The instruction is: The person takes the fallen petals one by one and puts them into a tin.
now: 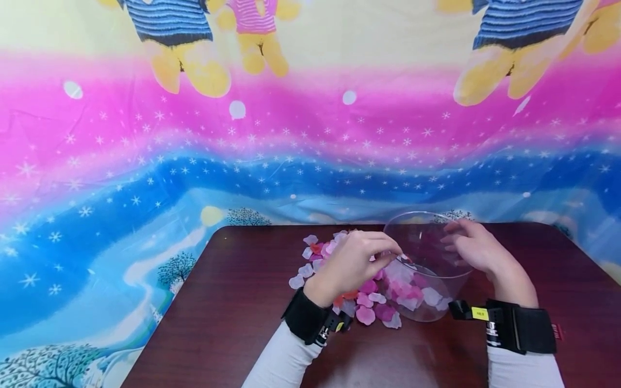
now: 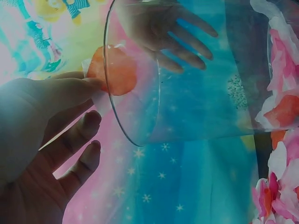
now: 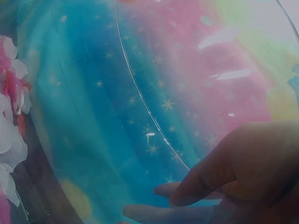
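Observation:
A clear plastic cup [image 1: 427,269] stands tilted on the dark wooden table [image 1: 233,312], with pink and white petals in its bottom. My right hand [image 1: 477,250] holds its far wall, fingers spread on the plastic [image 3: 233,186]. My left hand [image 1: 354,261] is at the cup's rim and pinches an orange and white petal [image 2: 112,70] between thumb and fingers, right at the rim of the cup [image 2: 140,93]. A loose heap of pink, white and red petals [image 1: 330,269] lies on the table under and behind my left hand.
A bright printed cloth [image 1: 145,161] with stars and cartoon bears hangs behind the table and drapes down its left side. Both wrists wear black camera bands [image 1: 519,326]. The table's rounded far-left corner [image 1: 223,231] is close to the petal heap.

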{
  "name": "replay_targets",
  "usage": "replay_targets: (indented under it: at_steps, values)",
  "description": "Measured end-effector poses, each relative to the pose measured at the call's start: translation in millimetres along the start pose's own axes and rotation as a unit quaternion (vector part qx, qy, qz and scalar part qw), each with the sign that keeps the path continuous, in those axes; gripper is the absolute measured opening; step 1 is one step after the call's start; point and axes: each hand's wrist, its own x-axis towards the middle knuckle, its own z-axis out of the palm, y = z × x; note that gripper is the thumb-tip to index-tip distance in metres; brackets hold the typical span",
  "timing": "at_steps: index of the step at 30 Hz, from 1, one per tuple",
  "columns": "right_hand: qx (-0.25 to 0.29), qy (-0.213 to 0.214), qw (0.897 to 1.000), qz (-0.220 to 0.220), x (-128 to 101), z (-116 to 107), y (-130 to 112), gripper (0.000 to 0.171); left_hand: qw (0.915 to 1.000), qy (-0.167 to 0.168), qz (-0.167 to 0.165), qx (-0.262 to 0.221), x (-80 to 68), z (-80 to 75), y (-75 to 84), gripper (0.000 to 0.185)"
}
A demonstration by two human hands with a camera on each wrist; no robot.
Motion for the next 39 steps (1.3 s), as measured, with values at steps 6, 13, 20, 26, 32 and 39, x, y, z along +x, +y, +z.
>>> replay_targets:
  at_steps: [6,13,20,26,32,39]
  values:
    - [0.004,0.001,1.0,-0.004,0.2,-0.4,0.5,0.043,0.9998,-0.009,-0.006,0.017,0.3,1.1,-0.1,0.024]
    - [-0.002,-0.002,1.0,-0.005,0.5,-0.3,1.2,0.043,0.9999,0.008,-0.003,0.01,-0.5,-0.8,-2.9,0.023]
    - [0.002,-0.004,1.0,-0.005,0.5,0.2,0.3,0.043,0.9989,0.03,-0.034,-0.014,-6.7,-16.2,-11.8,0.021]
    - [0.012,-0.007,1.0,0.0,0.5,-0.9,-0.2,0.043,0.9955,0.033,-0.088,0.003,-18.3,-34.7,-32.8,0.017]
    - [0.017,-0.006,1.0,0.003,1.1,-1.1,1.1,0.042,0.9844,0.007,-0.173,0.032,-32.4,-41.8,-54.8,0.013]
    - [0.015,-0.009,1.0,0.008,1.1,-0.7,2.0,0.045,0.9658,-0.087,-0.239,0.052,-40.1,-24.0,-72.3,0.017]
